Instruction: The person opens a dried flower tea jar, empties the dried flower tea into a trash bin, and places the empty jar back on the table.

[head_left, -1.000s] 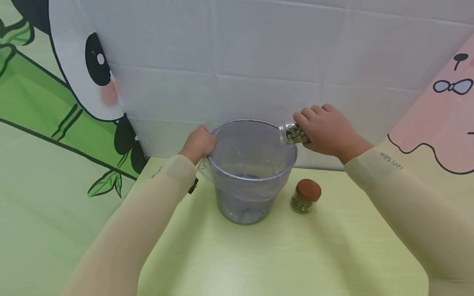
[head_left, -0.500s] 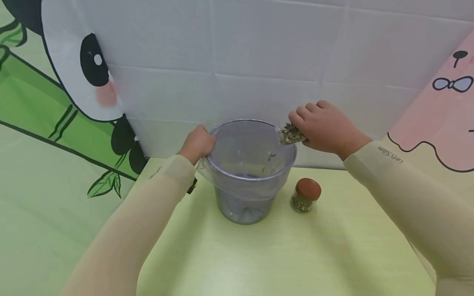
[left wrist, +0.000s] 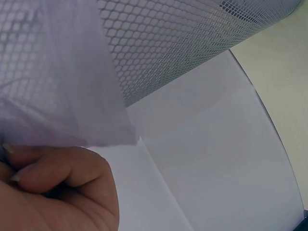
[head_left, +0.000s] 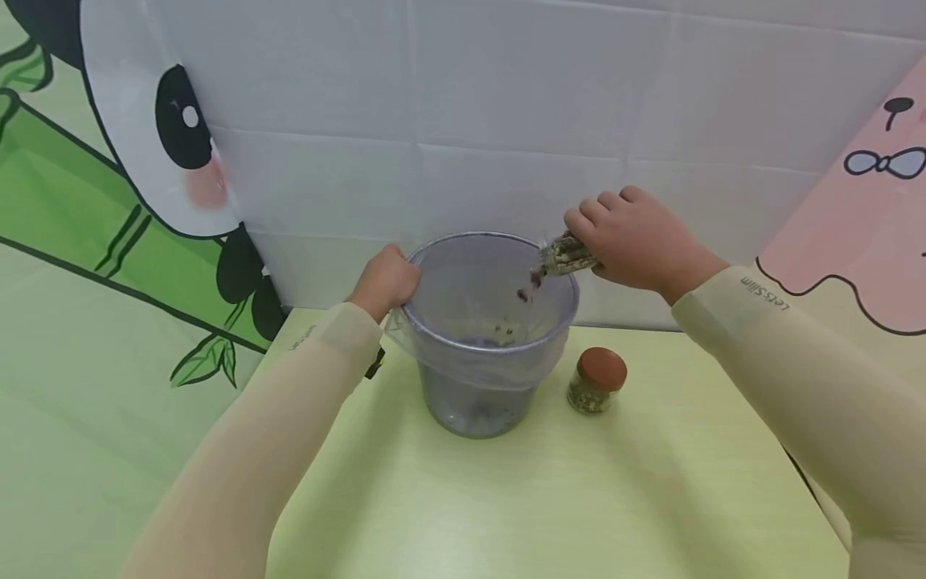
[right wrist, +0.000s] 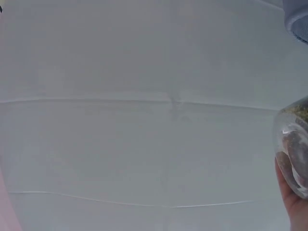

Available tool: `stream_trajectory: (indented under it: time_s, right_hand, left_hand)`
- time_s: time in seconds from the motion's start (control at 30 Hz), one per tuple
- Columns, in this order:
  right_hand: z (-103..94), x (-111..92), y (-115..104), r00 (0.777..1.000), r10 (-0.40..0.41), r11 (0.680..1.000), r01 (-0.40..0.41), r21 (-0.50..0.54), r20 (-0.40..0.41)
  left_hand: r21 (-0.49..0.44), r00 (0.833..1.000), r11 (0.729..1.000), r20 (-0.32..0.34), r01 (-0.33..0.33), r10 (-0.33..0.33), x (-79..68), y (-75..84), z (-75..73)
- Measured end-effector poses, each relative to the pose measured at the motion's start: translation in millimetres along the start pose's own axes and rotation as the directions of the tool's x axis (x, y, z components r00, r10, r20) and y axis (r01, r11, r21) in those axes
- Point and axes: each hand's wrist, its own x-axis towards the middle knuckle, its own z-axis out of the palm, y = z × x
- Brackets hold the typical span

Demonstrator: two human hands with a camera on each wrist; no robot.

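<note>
A mesh wastebasket (head_left: 473, 412) stands upright on the table, lined with a thin translucent bin bag (head_left: 499, 374) folded over its rim. My left hand (head_left: 386, 281) grips the rim and bag at the left; in the left wrist view its fingers (left wrist: 67, 166) curl at the bag's edge. Over the right rim, my right hand (head_left: 640, 241) holds a clear jar (head_left: 567, 254) tilted mouth-down toward the wastebasket. Dried brownish-green bits (head_left: 530, 285) fall from the jar's mouth into the basket. In the right wrist view only the jar's base (right wrist: 294, 149) and part of the hand show.
A second small jar (head_left: 596, 382) of similar bits, with a red-brown lid, stands right of the wastebasket on the pale yellow table (head_left: 506, 507). A white wall covering (head_left: 521, 96) with cartoon prints rises close behind the basket.
My right hand has risen slightly and tipped the jar further. Bits that lay inside the jar now stream into the wastebasket. The left hand keeps its place on the rim.
</note>
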Motion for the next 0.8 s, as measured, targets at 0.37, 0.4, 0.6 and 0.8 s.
stream_trajectory:
  time_s: [0.37,0.4,0.6,0.8]
  right_hand:
    - [-1.0,2.3,3.6,1.000,-0.016,1.000,0.015,-0.027,-0.012]
    - [-1.5,2.2,3.6,1.000,-0.018,0.999,0.018,-0.032,-0.009]
    - [-3.4,1.0,5.0,0.999,-0.032,0.997,0.032,-0.066,0.003]
    - [-3.3,1.7,6.8,0.999,-0.053,0.995,0.054,-0.087,0.012]
  left_hand:
    - [0.010,1.000,1.000,0.014,0.012,-0.012,-0.4,0.3,-1.1]
    - [0.010,1.000,1.000,0.013,0.012,-0.013,-0.8,0.5,-0.9]
    - [-0.005,1.000,1.000,0.012,0.020,-0.020,-1.6,2.3,-0.7]
    - [-0.008,1.000,1.000,0.019,0.025,-0.025,-0.4,1.6,-0.2]
